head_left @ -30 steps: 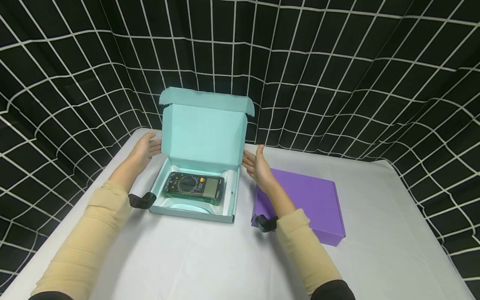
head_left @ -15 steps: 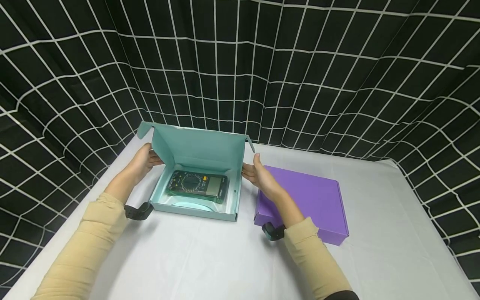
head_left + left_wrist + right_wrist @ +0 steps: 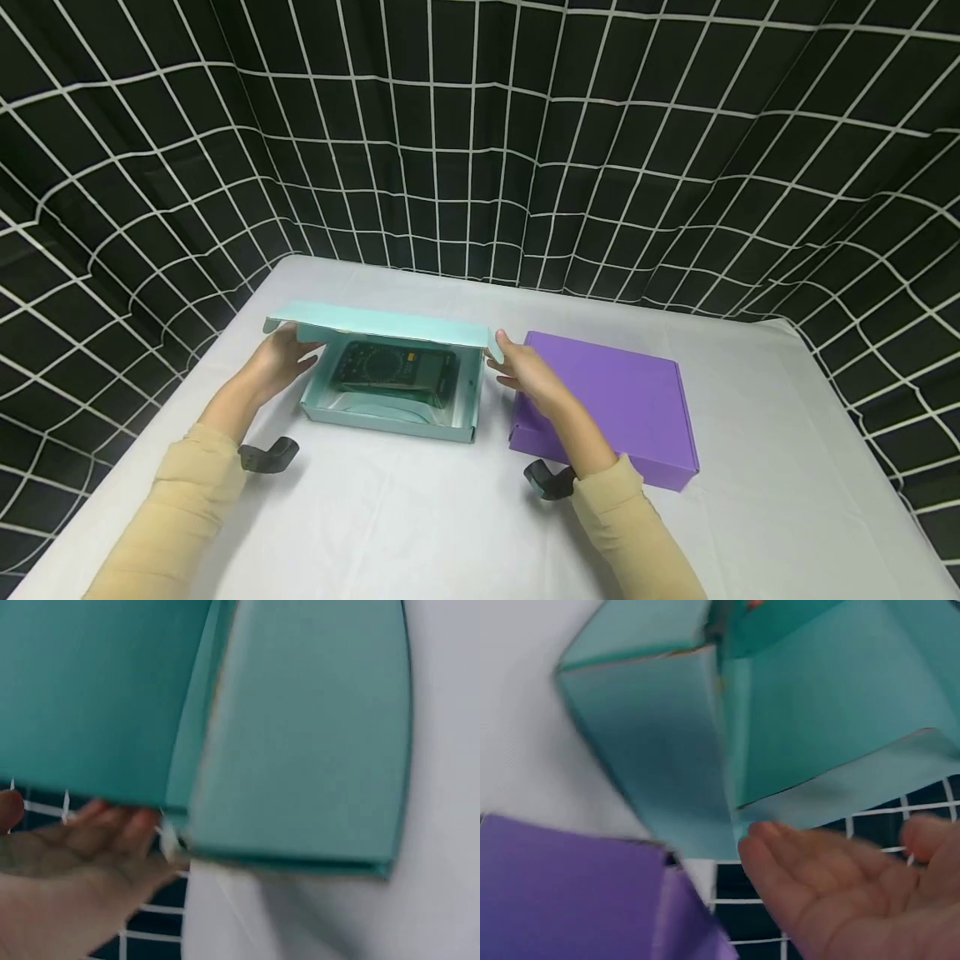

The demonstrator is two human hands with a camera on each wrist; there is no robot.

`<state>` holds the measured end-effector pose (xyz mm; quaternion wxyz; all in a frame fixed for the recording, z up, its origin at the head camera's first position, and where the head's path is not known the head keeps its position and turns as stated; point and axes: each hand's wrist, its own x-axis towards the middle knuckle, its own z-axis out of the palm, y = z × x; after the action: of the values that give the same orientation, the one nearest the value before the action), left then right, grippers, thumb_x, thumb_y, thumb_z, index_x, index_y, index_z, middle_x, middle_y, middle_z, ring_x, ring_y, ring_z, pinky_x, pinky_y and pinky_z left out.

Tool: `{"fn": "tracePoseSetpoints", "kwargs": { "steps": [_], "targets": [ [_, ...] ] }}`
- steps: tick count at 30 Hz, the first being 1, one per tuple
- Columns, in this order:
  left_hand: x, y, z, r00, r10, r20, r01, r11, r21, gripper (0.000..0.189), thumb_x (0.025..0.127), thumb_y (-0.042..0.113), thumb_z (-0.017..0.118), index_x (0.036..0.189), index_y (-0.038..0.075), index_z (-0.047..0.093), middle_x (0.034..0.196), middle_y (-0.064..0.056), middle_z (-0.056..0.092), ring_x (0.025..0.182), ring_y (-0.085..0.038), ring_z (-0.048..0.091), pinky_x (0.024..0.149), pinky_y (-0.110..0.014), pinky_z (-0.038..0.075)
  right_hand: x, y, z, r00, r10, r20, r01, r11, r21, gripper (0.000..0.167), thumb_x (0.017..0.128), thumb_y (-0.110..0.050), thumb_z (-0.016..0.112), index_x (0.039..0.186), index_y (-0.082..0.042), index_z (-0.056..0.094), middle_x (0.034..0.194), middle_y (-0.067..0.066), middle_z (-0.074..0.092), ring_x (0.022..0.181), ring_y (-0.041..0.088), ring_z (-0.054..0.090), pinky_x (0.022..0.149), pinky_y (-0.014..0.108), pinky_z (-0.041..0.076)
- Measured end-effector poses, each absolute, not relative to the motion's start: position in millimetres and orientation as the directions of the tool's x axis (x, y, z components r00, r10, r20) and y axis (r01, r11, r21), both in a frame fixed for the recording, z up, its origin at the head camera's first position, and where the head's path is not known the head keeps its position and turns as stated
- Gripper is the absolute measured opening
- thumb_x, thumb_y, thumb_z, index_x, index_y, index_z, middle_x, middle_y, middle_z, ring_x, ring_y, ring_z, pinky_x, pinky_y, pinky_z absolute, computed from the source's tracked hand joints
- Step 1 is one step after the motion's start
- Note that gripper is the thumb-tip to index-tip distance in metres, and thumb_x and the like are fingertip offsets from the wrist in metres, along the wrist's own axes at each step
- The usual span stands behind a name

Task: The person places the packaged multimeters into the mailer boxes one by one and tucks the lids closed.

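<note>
A light teal cardboard box (image 3: pixel 387 425) lies on the white table, its lid (image 3: pixel 386 323) tilted forward partway over the base. Under the lid a black digital multimeter (image 3: pixel 390 368) lies in the box in clear plastic, now in shadow. At the lid's left side is my left hand (image 3: pixel 276 367), fingers loosely extended; the left wrist view has these fingers (image 3: pixel 135 829) right at the lid's edge. My right hand (image 3: pixel 531 373) is at the opposite side. In the right wrist view its extended fingertips (image 3: pixel 761 840) are near the box corner by the lid's side flap (image 3: pixel 855 776).
A closed purple box (image 3: pixel 603 404) sits just right of the teal one, partly beneath my right forearm. A black curtain with a white grid (image 3: pixel 487 167) hangs behind and beside the white table (image 3: pixel 420 517).
The lid has swung from upright forward and down over the base, its front flap now facing me. Both hands have followed along its sides.
</note>
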<state>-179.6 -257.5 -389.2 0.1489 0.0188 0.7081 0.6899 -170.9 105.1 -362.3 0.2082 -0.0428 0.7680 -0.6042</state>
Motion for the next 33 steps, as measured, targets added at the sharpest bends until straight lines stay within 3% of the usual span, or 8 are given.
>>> {"fn": "tracePoseSetpoints", "kwargs": {
  "steps": [2,4,7,12,16,21,26,33],
  "targets": [
    [-177.1,-268.8,-389.1,-0.944,0.267,-0.194,-0.223,-0.082,0.971,0.061,0.105,0.043,0.014,0.152,0.005,0.021,0.159,-0.023,-0.004,0.146,-0.040,-0.001,0.118,-0.049,-0.001,-166.8,108.0,-358.4,-0.925,-0.277,-0.259,0.196,0.235,-0.952,0.061,0.107,-0.036,0.025,0.146,0.011,0.029,0.146,0.028,0.037,0.133,0.038,0.041,0.110,0.046,0.036],
    [-174.5,-281.9,-384.6,-0.941,0.261,-0.216,-0.267,-0.176,0.947,0.059,0.106,0.037,0.014,0.151,0.000,0.015,0.159,-0.022,0.015,0.147,-0.031,0.014,0.119,-0.044,-0.001,-161.7,111.3,-353.1,-0.935,-0.260,-0.241,0.192,0.202,-0.960,0.059,0.107,-0.033,0.025,0.144,0.012,0.035,0.144,0.030,0.039,0.132,0.039,0.043,0.109,0.045,0.037],
    [-168.6,-294.5,-364.9,-0.951,0.230,-0.209,-0.231,-0.073,0.970,0.067,0.105,0.036,0.010,0.149,-0.011,-0.008,0.155,-0.021,0.022,0.144,-0.027,0.024,0.119,-0.042,0.004,-152.6,115.6,-341.2,-0.943,-0.259,-0.210,0.171,0.163,-0.972,0.056,0.107,-0.031,0.027,0.142,0.011,0.039,0.143,0.027,0.043,0.132,0.038,0.044,0.109,0.044,0.037],
    [-156.1,-284.9,-317.6,-0.980,0.155,-0.121,-0.060,0.353,0.934,0.070,0.104,0.041,0.007,0.148,-0.012,0.020,0.152,-0.029,0.023,0.141,-0.043,0.022,0.118,-0.048,0.014,-139.2,115.6,-316.6,-0.943,-0.290,-0.162,0.119,0.159,-0.980,0.052,0.106,-0.028,0.030,0.142,0.008,0.042,0.143,0.023,0.046,0.133,0.035,0.043,0.111,0.043,0.036],
    [-152.8,-266.1,-297.6,-0.976,0.159,-0.151,-0.041,0.546,0.837,0.075,0.103,0.046,0.006,0.147,-0.012,0.027,0.147,-0.035,0.031,0.139,-0.051,0.021,0.114,-0.061,0.013,-133.6,108.9,-306.5,-0.939,-0.303,-0.164,0.113,0.178,-0.978,0.052,0.106,-0.027,0.031,0.143,0.008,0.039,0.146,0.022,0.043,0.136,0.035,0.039,0.112,0.042,0.033],
    [-150.1,-254.1,-302.2,-0.976,0.121,-0.183,-0.067,0.630,0.774,0.078,0.103,0.047,0.007,0.142,-0.016,0.032,0.141,-0.039,0.035,0.136,-0.057,0.021,0.105,-0.075,0.011,-127.6,101.5,-310.2,-0.939,-0.304,-0.162,0.101,0.204,-0.974,0.053,0.106,-0.027,0.031,0.143,0.010,0.038,0.146,0.024,0.043,0.139,0.035,0.034,0.115,0.043,0.028],
    [-146.5,-255.5,-313.7,-0.980,0.113,-0.166,-0.060,0.628,0.776,0.076,0.104,0.045,0.008,0.140,-0.014,0.038,0.140,-0.037,0.040,0.133,-0.053,0.030,0.103,-0.071,0.021,-120.1,100.3,-319.0,-0.944,-0.297,-0.145,0.071,0.245,-0.967,0.052,0.106,-0.027,0.032,0.141,0.009,0.044,0.143,0.022,0.047,0.140,0.032,0.034,0.115,0.046,0.028],
    [-136.7,-261.2,-333.9,-0.978,0.139,-0.154,-0.047,0.571,0.820,0.074,0.103,0.049,0.017,0.144,-0.010,0.036,0.147,-0.033,0.033,0.138,-0.051,0.023,0.106,-0.073,0.015,-112.0,101.4,-329.6,-0.938,-0.301,-0.170,0.085,0.276,-0.957,0.049,0.104,-0.026,0.036,0.139,0.006,0.048,0.142,0.019,0.049,0.140,0.030,0.034,0.115,0.043,0.028]
  ]
}}
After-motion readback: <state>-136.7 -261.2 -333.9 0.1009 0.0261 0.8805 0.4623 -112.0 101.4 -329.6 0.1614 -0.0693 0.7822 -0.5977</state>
